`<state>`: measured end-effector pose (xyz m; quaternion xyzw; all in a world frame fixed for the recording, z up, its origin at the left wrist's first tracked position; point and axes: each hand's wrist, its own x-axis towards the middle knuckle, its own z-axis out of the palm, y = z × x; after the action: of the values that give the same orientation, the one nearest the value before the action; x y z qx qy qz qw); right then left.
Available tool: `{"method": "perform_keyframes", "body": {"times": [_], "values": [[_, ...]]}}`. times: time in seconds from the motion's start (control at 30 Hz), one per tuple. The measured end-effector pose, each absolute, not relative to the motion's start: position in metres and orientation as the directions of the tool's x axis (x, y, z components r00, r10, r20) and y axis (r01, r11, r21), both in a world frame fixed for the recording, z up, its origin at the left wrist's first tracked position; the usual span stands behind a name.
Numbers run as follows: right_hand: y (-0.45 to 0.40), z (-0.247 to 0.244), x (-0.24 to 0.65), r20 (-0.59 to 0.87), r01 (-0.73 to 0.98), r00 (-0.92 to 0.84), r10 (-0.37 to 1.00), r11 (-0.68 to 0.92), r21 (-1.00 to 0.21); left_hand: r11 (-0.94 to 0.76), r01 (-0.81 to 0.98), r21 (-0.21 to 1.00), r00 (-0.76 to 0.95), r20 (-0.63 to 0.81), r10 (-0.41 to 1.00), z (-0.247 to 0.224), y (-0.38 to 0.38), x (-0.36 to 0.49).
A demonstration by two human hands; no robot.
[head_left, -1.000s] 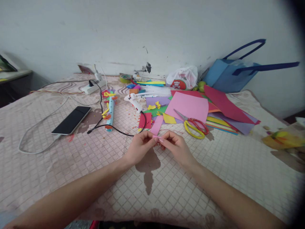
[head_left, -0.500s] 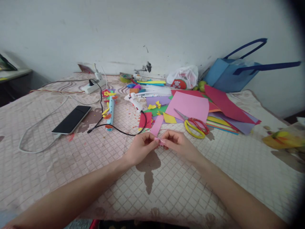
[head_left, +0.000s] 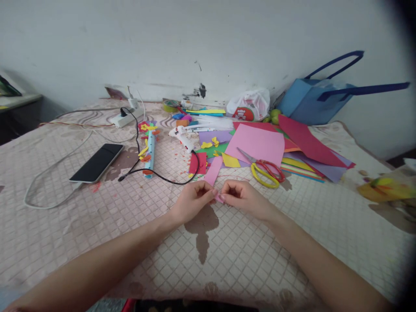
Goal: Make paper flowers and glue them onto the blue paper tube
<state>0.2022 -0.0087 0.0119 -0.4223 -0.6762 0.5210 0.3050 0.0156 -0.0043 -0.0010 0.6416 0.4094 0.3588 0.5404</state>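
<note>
My left hand (head_left: pixel 195 199) and my right hand (head_left: pixel 243 196) meet low over the table, both closed in a pinch. Between the fingertips is a small pink piece of craft foam or paper (head_left: pixel 219 198), mostly hidden by the fingers. Just beyond them lies a pink strip (head_left: pixel 213 170). Scissors (head_left: pixel 264 170) with a red and a yellow handle rest to the right of the strip, partly on a large pink sheet (head_left: pixel 256 143). A small red piece (head_left: pixel 197 163) and a yellow piece (head_left: pixel 230 160) are close by.
A white glue gun (head_left: pixel 183 139) with a black cord lies left of the sheets. Beside it stands a light blue strip (head_left: pixel 150 154) with colourful cutouts. A phone (head_left: pixel 97 163) charges at left near a power strip (head_left: pixel 128 118). A blue bag (head_left: pixel 312 102) stands at back right.
My fingertips have moved slightly apart, and the small pink piece sits a little lower and more tilted between them. Things on the table have stayed in place.
</note>
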Motion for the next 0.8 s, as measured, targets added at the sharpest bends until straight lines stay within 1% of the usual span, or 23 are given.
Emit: {"method": "perform_keyframes", "body": {"times": [0.13, 0.3, 0.37, 0.5, 0.67, 0.73, 0.8], "values": [[-0.0102, 0.0127, 0.2002, -0.046, 0.222, -0.465, 0.884, 0.066, -0.973, -0.079, 0.128, 0.989, 0.406, 0.021, 0.914, 0.0005, -0.0043, 0.0153], [-0.0124, 0.0111, 0.1947, -0.057, 0.153, -0.41, 0.91, 0.007, -0.988, 0.1, 0.013, 0.995, 0.455, -0.095, 0.885, 0.0004, -0.0031, 0.0161], [-0.0131, 0.0093, 0.1929, -0.064, 0.127, -0.393, 0.917, -0.014, -0.992, 0.131, -0.004, 0.991, 0.474, -0.114, 0.873, -0.0008, -0.0029, 0.0159], [-0.0131, 0.0091, 0.1931, -0.086, 0.107, -0.4, 0.912, -0.047, -0.993, 0.064, 0.029, 0.998, 0.466, -0.07, 0.882, -0.0019, -0.0027, 0.0138], [-0.0104, 0.013, 0.1987, -0.131, 0.184, -0.47, 0.873, -0.048, -0.982, -0.015, 0.111, 0.994, 0.466, -0.039, 0.884, 0.0002, -0.0015, 0.0122], [-0.0098, 0.0133, 0.2, -0.125, 0.195, -0.474, 0.872, -0.034, -0.98, -0.006, 0.122, 0.993, 0.471, -0.052, 0.881, 0.0002, -0.0012, 0.0126], [-0.0098, 0.0133, 0.1998, -0.111, 0.193, -0.464, 0.879, -0.022, -0.981, 0.041, 0.094, 0.995, 0.474, -0.081, 0.877, -0.0002, -0.0011, 0.0133]]}}
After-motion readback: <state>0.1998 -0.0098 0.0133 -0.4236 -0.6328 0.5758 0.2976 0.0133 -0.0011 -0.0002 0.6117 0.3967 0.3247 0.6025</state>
